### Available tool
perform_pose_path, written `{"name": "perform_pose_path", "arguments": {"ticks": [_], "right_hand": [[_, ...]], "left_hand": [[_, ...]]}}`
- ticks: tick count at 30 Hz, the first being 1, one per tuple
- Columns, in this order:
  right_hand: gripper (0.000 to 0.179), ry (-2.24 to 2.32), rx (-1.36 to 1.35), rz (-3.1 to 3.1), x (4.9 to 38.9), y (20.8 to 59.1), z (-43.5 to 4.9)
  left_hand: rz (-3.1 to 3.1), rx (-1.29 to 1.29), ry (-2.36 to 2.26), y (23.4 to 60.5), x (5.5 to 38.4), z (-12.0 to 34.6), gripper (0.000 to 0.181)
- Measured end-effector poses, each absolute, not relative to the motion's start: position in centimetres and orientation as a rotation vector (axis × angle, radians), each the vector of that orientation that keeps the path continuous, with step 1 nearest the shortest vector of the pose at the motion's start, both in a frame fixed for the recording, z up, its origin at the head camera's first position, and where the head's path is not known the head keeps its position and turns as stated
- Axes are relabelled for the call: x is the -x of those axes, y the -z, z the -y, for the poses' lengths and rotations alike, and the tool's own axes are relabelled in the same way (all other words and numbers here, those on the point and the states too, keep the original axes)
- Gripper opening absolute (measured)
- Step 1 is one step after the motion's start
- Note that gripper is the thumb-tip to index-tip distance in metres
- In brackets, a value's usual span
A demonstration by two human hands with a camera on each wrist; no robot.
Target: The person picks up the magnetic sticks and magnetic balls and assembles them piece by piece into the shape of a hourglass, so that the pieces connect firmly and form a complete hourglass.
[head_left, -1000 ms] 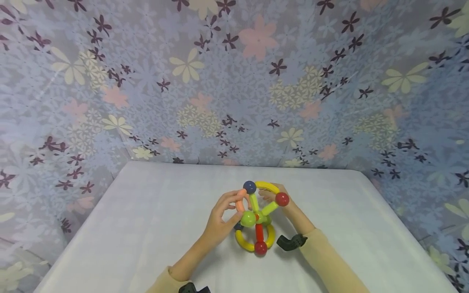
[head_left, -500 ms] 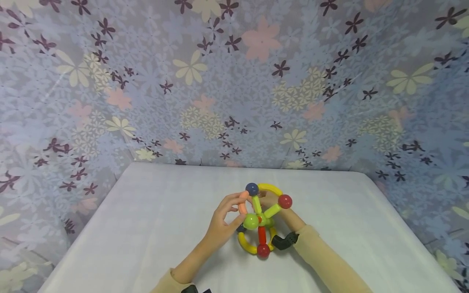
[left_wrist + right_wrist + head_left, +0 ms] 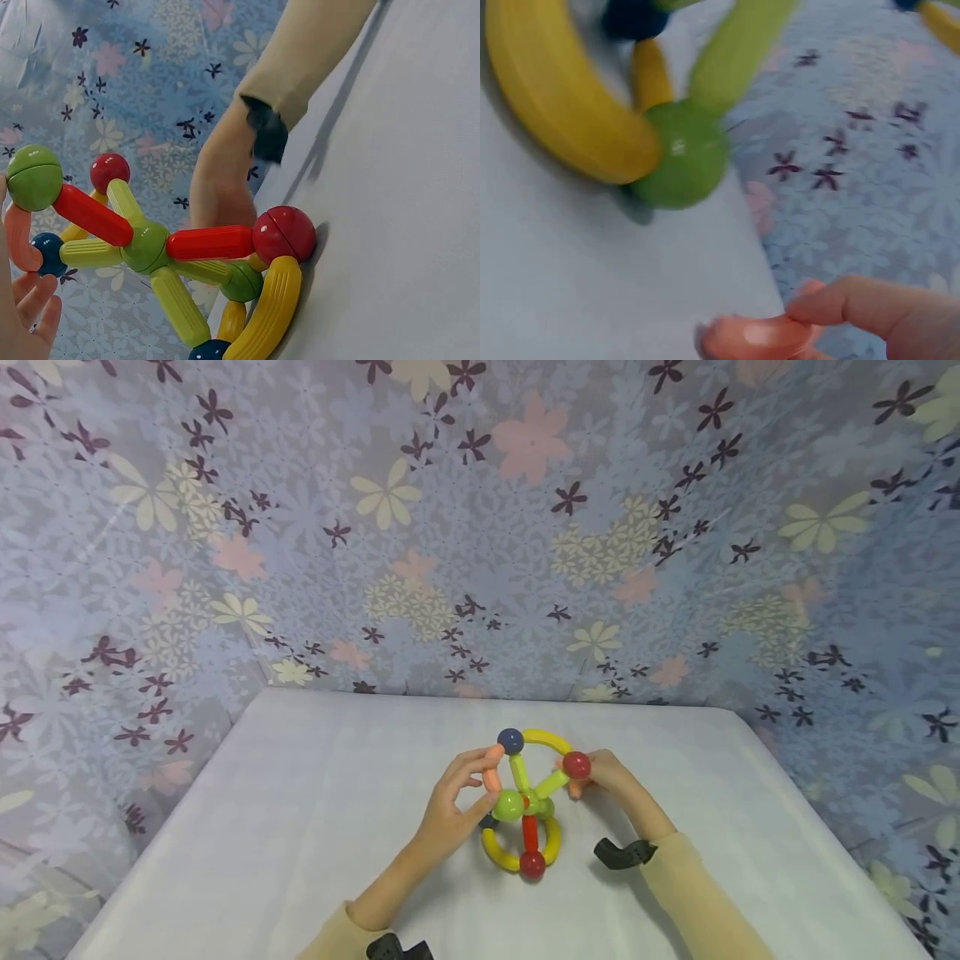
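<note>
A magnetic ball-and-stick construction [image 3: 529, 803] stands on the table, with green, red and blue balls joined by straight green and red sticks. Curved yellow sticks [image 3: 271, 315] form its lower ring, and another yellow arc [image 3: 547, 741] spans the top. My left hand [image 3: 450, 802] pinches an orange curved stick [image 3: 491, 777] on its left side, between a blue ball [image 3: 511, 742] and a light green ball [image 3: 508, 806]. My right hand [image 3: 609, 774] is behind and right of the red ball [image 3: 577, 766], pinching another orange curved stick [image 3: 761, 336], apart from the lower green ball [image 3: 682, 156].
The table [image 3: 322, 793] has a white cover. A flowered cloth [image 3: 465, 527] hangs behind it and at both sides. Dark wrist straps with camera mounts [image 3: 624, 853] sit over the beige sleeves [image 3: 697, 893].
My right hand has drawn back to the right from behind the construction, and an orange curved stick now shows in its fingers. The left hand keeps its pinch in the same place.
</note>
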State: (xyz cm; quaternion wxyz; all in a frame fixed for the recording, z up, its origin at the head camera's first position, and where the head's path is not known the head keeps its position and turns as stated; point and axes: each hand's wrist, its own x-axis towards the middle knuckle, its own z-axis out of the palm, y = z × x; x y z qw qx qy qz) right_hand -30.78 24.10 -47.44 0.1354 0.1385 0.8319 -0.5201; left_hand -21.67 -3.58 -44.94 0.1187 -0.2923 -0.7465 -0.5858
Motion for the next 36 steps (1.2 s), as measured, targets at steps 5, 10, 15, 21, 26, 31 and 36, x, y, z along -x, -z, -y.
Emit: {"name": "perform_pose_path", "arguments": {"ticks": [5,10,15,21,26,31,36], "right_hand": [[0.055,1.693,-0.346,-2.314,29.0,46.6,-26.6],[0.056,1.807,-0.278,-2.215,26.9,44.9,-27.6],[0.062,1.876,-0.192,-2.178,24.2,43.3,-27.7],[0.07,1.932,-0.117,-2.106,20.8,41.2,-25.9],[0.074,1.961,-0.035,-2.022,19.1,39.6,-23.9],[0.077,1.989,0.017,-1.979,18.6,38.8,-22.6],[0.086,2.012,0.023,-1.943,18.4,38.7,-21.9]], "left_hand": [[2.218,0.811,1.724,45.1,21.8,3.9,0.036],[2.212,0.805,1.72,45.4,21.9,4.1,0.036],[2.207,0.823,1.711,45.3,21.9,4.2,0.036],[2.212,0.825,1.719,45.0,21.8,4.3,0.04],[2.197,0.847,1.71,44.0,21.2,4.2,0.041],[2.18,0.879,1.706,42.3,20.1,4.1,0.039],[2.168,0.896,1.705,43.2,20.5,3.6,0.04]]}}
